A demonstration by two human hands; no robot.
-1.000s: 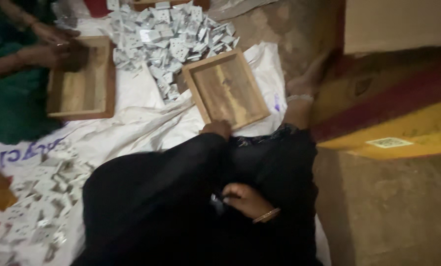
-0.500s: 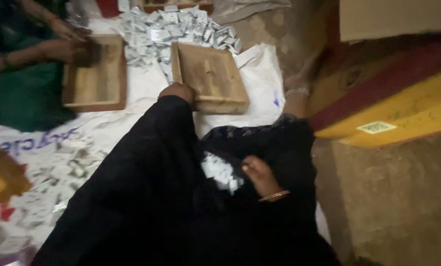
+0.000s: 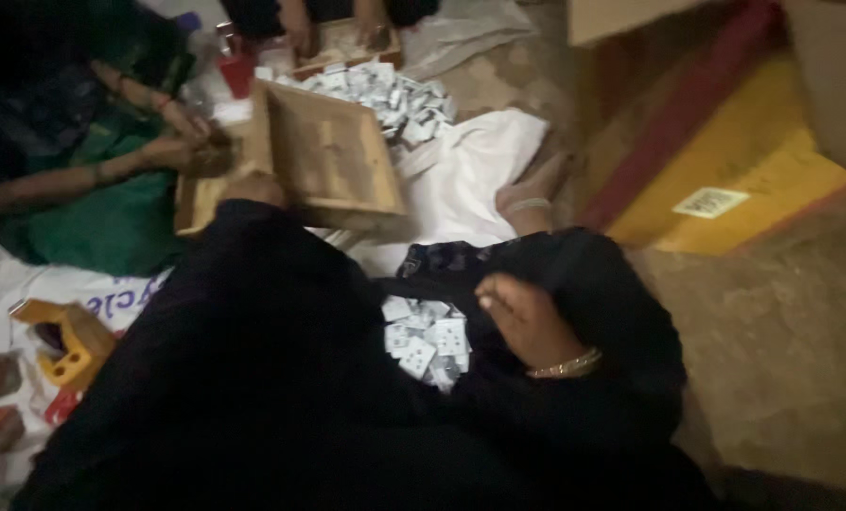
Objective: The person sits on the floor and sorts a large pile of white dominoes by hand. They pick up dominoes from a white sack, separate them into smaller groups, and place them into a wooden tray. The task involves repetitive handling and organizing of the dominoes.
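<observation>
My left hand (image 3: 251, 189) grips the near left edge of a shallow wooden tray (image 3: 333, 156), which is lifted and tilted above the white sheet (image 3: 465, 180). My right hand (image 3: 527, 322) lies in my lap, its fingers curled into the black cloth (image 3: 584, 274) of my garment. Just left of it, a small heap of white packets (image 3: 427, 341) rests in a fold of that cloth. A bigger pile of the same packets (image 3: 385, 90) lies on the sheet beyond the tray.
A co-worker in green (image 3: 92, 218) sits at the left with hands on a second wooden tray (image 3: 191, 203). Another person's hands (image 3: 295, 24) work at the top. My bare foot (image 3: 527, 194), a yellow plastic object (image 3: 73, 341) and a yellow box (image 3: 725, 189) lie around.
My left hand has raised the tray off the sheet and tipped it toward me. More white packets now lie in my lap beside the right hand.
</observation>
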